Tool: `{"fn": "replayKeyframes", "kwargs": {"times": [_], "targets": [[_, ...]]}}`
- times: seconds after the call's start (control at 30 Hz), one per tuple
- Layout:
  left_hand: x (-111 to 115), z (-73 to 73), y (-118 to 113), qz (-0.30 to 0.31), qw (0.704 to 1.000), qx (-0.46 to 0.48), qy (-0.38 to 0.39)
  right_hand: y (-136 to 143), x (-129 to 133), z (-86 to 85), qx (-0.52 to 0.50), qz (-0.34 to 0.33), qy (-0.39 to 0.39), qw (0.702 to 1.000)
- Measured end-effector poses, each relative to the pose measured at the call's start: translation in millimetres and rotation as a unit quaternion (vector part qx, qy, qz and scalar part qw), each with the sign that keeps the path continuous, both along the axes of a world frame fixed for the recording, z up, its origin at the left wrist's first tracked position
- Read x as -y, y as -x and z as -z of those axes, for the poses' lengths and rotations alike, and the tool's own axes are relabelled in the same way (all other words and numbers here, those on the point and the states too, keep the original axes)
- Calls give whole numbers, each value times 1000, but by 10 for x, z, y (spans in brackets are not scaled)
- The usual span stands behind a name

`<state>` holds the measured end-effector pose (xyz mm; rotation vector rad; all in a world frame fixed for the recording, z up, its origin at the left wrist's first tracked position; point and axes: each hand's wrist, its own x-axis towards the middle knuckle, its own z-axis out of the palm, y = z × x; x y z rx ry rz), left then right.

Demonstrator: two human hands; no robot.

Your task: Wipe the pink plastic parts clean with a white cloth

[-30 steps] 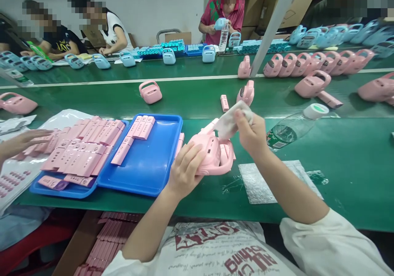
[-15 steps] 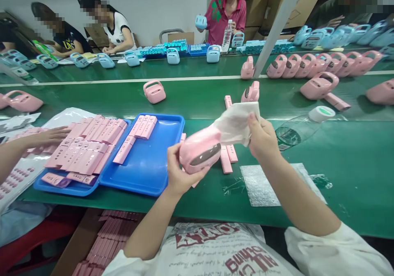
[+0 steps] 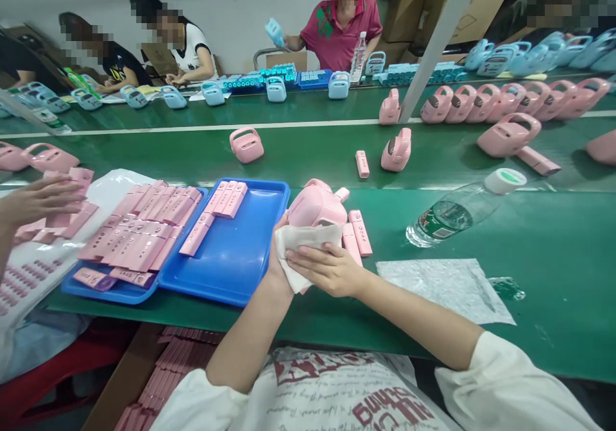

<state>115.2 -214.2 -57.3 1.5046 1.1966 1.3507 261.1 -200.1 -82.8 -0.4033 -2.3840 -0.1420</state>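
Observation:
A pink plastic housing with a carry handle [image 3: 315, 203] is in my left hand [image 3: 278, 261], tilted above the table. That hand is closed round its left and lower side, with most of the fingers hidden. My right hand [image 3: 332, 269] presses a white cloth [image 3: 289, 242] against the near face of the housing. Its fingers lie close together over the cloth, and the thumb is mostly out of sight. Just right of the housing, a few small pink boxes [image 3: 360, 232] rest on the green table, partly covered.
A blue tray [image 3: 216, 283] with several pink boxes stands left, beside a heaped tray [image 3: 113, 295]. A co-worker's hand [image 3: 43, 200] is at far left. Right are a tilted water bottle [image 3: 457, 210] and a foam sheet [image 3: 443, 290]. Pink housings [image 3: 397, 151] stand on the belt behind.
My right hand has brought the cloth left and down onto the housing, where it was stretched out to the right before. The housing has turned, its dark panel now mostly covered.

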Motion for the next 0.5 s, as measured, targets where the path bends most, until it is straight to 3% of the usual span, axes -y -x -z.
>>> {"fn": "replayKeyframes", "kwargs": {"times": [0.1, 0.2, 0.27, 0.37, 0.43, 0.5], "targets": [[-131, -189, -14, 106, 972, 129, 166, -14, -2, 208, -63, 22, 21, 998], [-165, -340, -115, 140, 884, 327, 302, 0, -17, 224, -141, 85, 34, 986], [-141, -375, -199, 103, 847, 414, 319, 8, -62, 90, -197, 138, 72, 968], [-101, -369, -296, 67, 799, 490, 343, 0, -174, -242, -280, 179, 229, 915], [-91, -364, -325, 57, 781, 509, 357, -11, -230, -431, -324, 168, 337, 868], [-95, -377, -328, 51, 779, 508, 364, -16, -236, -503, -342, 159, 361, 853]]}}
